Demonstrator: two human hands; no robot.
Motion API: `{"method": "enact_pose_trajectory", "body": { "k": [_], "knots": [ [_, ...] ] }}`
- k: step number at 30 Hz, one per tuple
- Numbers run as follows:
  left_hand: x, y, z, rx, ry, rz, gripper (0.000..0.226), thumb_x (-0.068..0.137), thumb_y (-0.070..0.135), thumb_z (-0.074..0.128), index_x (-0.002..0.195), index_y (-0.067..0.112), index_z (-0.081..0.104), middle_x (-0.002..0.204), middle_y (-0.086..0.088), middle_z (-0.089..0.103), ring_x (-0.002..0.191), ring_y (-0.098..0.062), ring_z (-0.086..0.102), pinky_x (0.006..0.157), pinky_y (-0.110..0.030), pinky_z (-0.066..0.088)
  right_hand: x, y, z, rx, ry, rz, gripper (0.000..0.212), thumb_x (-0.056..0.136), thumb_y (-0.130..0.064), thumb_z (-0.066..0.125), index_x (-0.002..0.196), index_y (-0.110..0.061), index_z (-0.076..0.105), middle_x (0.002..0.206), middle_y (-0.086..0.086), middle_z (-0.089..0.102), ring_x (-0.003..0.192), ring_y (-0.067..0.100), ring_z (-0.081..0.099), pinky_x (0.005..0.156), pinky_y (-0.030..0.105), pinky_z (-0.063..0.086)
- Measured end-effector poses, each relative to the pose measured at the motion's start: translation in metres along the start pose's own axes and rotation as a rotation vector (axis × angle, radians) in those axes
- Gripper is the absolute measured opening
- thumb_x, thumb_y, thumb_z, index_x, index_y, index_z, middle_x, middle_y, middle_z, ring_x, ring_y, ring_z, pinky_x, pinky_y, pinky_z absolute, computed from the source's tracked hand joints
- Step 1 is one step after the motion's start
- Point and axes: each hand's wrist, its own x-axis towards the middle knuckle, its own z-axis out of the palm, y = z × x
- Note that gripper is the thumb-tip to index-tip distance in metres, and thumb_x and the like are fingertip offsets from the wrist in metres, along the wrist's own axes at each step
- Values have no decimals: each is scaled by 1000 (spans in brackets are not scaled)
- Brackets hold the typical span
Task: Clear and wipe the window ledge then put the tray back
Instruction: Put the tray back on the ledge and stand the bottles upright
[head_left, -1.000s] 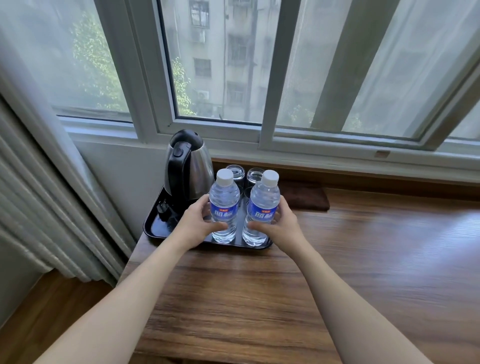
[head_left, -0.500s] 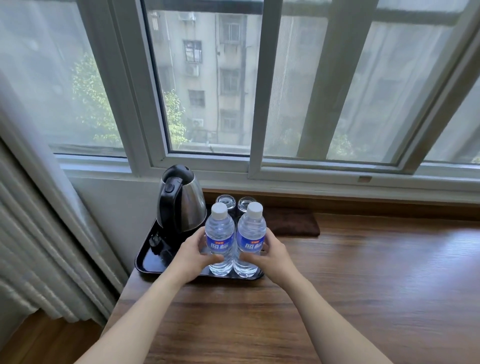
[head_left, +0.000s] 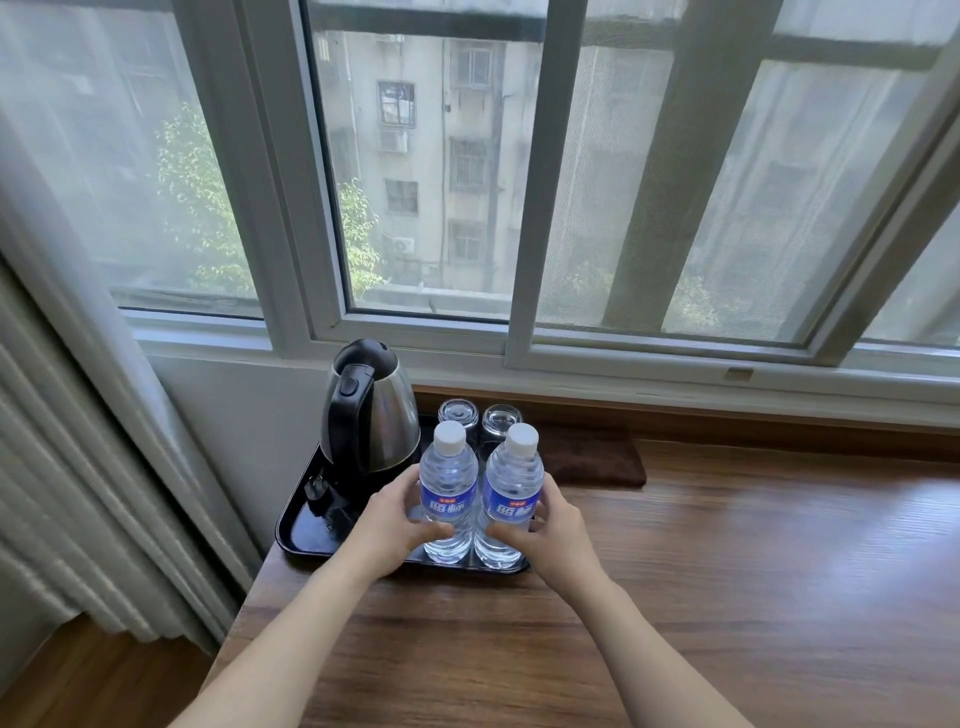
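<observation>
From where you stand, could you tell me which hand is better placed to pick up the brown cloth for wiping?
Right, probably. The brown cloth lies just beyond the right hand, right of the tray; the left hand would have to cross both bottles.

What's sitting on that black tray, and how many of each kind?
Water bottles: 2, left bottle and right bottle
Glasses: 2, left glass and right glass
Kettle: 1
Total on the tray: 5

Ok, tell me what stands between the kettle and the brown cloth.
In the head view, two upturned glasses stand at the back of the black tray, between the kettle and the brown cloth.
</observation>
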Motion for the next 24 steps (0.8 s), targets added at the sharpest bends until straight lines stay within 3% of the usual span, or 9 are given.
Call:
{"method": "enact_pose_trajectory", "body": {
  "k": [11,16,24],
  "knots": [
    [-3,2,2,-17,-4,-25,77,68,12,85,118,62,53,121,20,68,117,-1,61,105,-45,48,-1,4,4,-24,45,23,71,64,-38,89,119,-59,48,111,-21,71,110,3,65,96,39,56],
    [-2,0,5,-33,-1,-43,76,69,13,85,127,50,53,124,20,67,120,-1,59,109,-45,45,0,2,0,-53,26,35,73,70,-27,89,107,-72,44,102,-33,69,101,-8,64,86,19,54],
    [-1,3,18,0,4,-61,77,66,21,87,128,49,52,124,25,65,122,4,55,109,-43,44,3,2,-13,-104,19,57,72,71,-23,89,114,-60,45,103,-23,72,100,-11,63,83,15,52]
  ]
}}
